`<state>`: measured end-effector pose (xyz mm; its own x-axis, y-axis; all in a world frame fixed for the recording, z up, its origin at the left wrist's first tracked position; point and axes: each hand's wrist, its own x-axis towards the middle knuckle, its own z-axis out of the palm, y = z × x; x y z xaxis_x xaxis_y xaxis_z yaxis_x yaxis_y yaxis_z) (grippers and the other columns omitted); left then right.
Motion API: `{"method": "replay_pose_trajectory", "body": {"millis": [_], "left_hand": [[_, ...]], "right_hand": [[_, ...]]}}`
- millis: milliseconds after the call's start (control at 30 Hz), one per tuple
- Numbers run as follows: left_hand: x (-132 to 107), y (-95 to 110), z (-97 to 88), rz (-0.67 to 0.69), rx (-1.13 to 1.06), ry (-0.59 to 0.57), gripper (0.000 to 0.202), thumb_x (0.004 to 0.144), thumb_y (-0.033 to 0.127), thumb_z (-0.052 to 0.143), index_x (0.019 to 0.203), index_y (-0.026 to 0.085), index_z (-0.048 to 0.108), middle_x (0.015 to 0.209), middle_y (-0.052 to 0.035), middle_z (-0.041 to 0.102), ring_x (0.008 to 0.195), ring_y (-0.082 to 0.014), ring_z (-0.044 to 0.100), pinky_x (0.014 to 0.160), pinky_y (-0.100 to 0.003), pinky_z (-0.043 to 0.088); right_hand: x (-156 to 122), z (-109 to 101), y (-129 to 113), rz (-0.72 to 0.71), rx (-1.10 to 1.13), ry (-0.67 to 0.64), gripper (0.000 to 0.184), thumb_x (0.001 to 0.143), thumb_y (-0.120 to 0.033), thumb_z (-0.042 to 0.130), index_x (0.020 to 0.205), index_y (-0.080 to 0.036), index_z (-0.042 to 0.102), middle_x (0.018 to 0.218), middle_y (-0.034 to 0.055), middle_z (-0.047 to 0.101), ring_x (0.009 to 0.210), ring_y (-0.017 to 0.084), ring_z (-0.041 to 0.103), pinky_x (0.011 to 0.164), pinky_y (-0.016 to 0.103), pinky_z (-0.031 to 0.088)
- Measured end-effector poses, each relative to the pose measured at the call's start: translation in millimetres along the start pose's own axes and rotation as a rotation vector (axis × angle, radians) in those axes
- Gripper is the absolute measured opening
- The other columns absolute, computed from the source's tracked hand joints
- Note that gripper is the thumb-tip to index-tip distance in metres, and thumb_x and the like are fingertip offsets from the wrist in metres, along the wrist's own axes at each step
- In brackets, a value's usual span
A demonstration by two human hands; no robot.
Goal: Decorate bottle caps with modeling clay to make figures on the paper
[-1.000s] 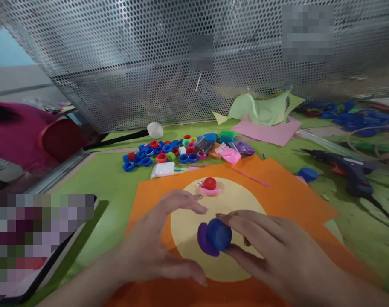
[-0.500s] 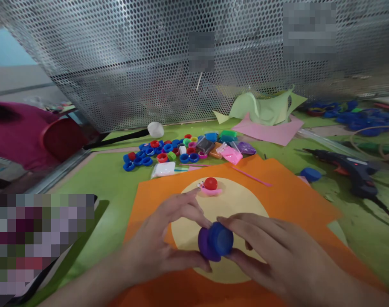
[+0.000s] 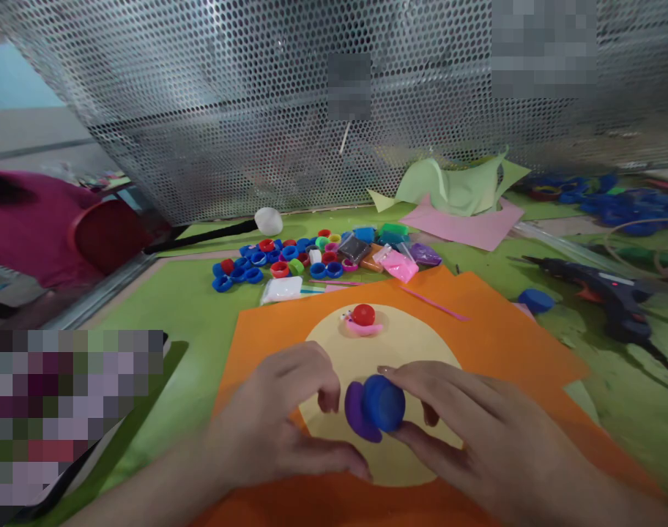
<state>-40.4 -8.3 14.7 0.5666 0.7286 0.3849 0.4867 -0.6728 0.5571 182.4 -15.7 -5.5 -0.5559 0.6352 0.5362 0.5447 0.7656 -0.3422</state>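
Note:
My right hand pinches a blue bottle cap that is pressed against a flat purple clay piece. My left hand is curled beside the purple clay, fingertips at its left edge and thumb under it. Both hover over a pale yellow paper circle lying on an orange sheet. A small pink clay snail with a red cap shell sits at the circle's far edge.
Several blue, red and green caps and clay packets lie behind the sheet. A glue gun rests at the right, a loose blue cap near it. Pink and green paper lies by the perforated metal screen. A dark tablet lies at the left.
My left hand went from spread open to curled at the purple clay's left side. The cap and clay stayed in my right hand, shifting slightly right.

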Motion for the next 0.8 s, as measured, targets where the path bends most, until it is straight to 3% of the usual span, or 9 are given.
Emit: {"method": "replay_pose_trajectory", "body": {"millis": [133, 467, 533, 700, 800], "left_hand": [[3.8, 0.3, 5.2, 0.107, 0.07, -0.011, 0.037, 0.063, 0.038, 0.075, 0.06, 0.018, 0.045, 0.054, 0.0039, 0.048, 0.055, -0.0109, 0.043, 0.05, -0.022, 0.037], [1.6, -0.3, 9.9, 0.032, 0.097, -0.032, 0.037, 0.059, 0.037, 0.078, 0.058, 0.017, 0.047, 0.052, 0.0045, 0.048, 0.053, -0.01, 0.042, 0.049, -0.021, 0.032], [3.0, 3.0, 9.9, -0.06, 0.062, -0.083, 0.038, 0.055, 0.039, 0.079, 0.058, 0.016, 0.049, 0.054, 0.0044, 0.048, 0.054, -0.0104, 0.043, 0.049, -0.021, 0.032], [8.1, 14.6, 9.1, -0.593, -0.402, -0.35, 0.028, 0.058, 0.034, 0.076, 0.07, 0.018, 0.057, 0.065, 0.0052, 0.056, 0.058, -0.0093, 0.051, 0.055, -0.018, 0.04], [9.3, 16.6, 11.7, -0.668, -0.562, -0.356, 0.017, 0.064, 0.025, 0.07, 0.067, 0.017, 0.056, 0.06, 0.0069, 0.051, 0.056, -0.0079, 0.046, 0.053, -0.017, 0.038]], "right_hand": [[-0.3, 0.1, -1.1, 0.002, 0.009, -0.024, 0.023, 0.093, -0.031, 0.04, 0.112, -0.02, 0.048, 0.096, 0.0008, 0.065, 0.079, 0.013, 0.063, 0.057, 0.023, 0.049], [-0.4, 1.8, -2.4, 0.024, 0.032, -0.031, 0.023, 0.093, -0.033, 0.039, 0.109, -0.021, 0.049, 0.09, 0.0005, 0.065, 0.067, 0.011, 0.061, 0.049, 0.02, 0.046], [-0.4, 1.9, -2.9, 0.026, 0.052, -0.032, 0.022, 0.092, -0.032, 0.04, 0.108, -0.021, 0.049, 0.089, 0.0003, 0.065, 0.065, 0.01, 0.06, 0.049, 0.02, 0.045], [-1.8, 0.2, -3.9, 0.059, 0.082, -0.048, 0.023, 0.088, -0.03, 0.049, 0.109, -0.021, 0.049, 0.09, 0.0003, 0.065, 0.065, 0.01, 0.06, 0.05, 0.019, 0.046], [-1.0, -1.0, -3.4, 0.059, 0.088, -0.021, 0.022, 0.088, -0.03, 0.049, 0.108, -0.021, 0.05, 0.089, 0.0001, 0.065, 0.064, 0.01, 0.059, 0.051, 0.019, 0.047]]}}
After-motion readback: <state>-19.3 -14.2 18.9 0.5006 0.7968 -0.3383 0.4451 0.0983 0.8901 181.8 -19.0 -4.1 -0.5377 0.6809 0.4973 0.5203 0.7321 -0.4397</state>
